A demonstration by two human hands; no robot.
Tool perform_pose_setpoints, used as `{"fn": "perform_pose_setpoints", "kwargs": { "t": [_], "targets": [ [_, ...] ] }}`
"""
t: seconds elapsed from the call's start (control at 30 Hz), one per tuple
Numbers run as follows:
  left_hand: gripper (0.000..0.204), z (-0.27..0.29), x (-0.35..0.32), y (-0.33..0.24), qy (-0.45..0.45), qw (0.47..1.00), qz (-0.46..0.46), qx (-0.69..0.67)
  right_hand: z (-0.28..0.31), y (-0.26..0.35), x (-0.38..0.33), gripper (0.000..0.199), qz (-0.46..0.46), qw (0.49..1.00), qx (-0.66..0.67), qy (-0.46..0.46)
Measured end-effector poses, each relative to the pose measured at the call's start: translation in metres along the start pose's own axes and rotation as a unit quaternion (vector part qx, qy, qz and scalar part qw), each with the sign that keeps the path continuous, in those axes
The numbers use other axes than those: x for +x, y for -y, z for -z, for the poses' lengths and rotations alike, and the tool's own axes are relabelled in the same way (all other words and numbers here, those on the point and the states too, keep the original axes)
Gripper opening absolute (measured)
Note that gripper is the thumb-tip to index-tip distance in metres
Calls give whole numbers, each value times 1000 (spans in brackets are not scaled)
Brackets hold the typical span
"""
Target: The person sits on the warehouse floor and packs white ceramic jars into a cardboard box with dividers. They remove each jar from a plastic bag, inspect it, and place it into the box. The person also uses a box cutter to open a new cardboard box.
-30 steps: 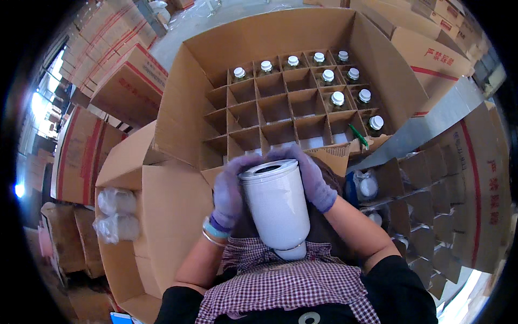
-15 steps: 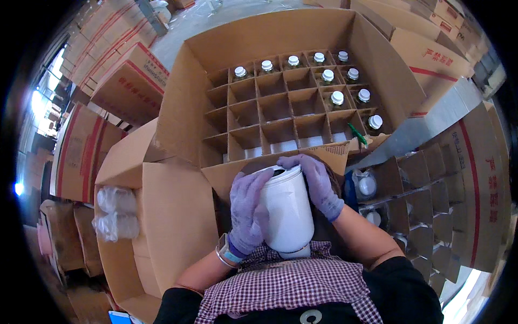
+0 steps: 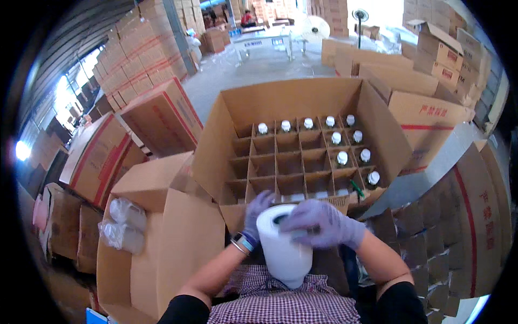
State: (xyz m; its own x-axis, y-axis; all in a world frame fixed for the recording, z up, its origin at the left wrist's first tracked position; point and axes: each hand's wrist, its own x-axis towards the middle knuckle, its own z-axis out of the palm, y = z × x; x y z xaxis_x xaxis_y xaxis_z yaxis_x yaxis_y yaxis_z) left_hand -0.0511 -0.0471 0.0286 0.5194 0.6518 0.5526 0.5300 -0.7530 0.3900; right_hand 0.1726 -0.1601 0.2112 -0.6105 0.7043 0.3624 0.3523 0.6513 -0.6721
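The gloved left hand [image 3: 256, 217] is at the left side of a white cylinder [image 3: 285, 260]; the blurred right hand [image 3: 324, 224] is over its top. Beyond, a divided carton [image 3: 291, 96] holds white-capped bottles [image 3: 308, 123] along its far and right sides.

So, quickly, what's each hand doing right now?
Left hand: curved beside the white container; holding or not cannot be told.
Right hand: blurred over the container's top; open or closed cannot be told.
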Motion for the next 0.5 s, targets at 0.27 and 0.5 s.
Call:
{"fn": "perform_pose_setpoints", "kwargs": {
  "t": [0.27,0.5],
  "targets": [
    [50,55,-11,-100,288,591,242,-714,-28,111,15,80,175,967,-99,155],
    [66,93,-51,-143,85,898,269,-337,-19,91,-28,61,45,996,-76,9]
  ]
}}
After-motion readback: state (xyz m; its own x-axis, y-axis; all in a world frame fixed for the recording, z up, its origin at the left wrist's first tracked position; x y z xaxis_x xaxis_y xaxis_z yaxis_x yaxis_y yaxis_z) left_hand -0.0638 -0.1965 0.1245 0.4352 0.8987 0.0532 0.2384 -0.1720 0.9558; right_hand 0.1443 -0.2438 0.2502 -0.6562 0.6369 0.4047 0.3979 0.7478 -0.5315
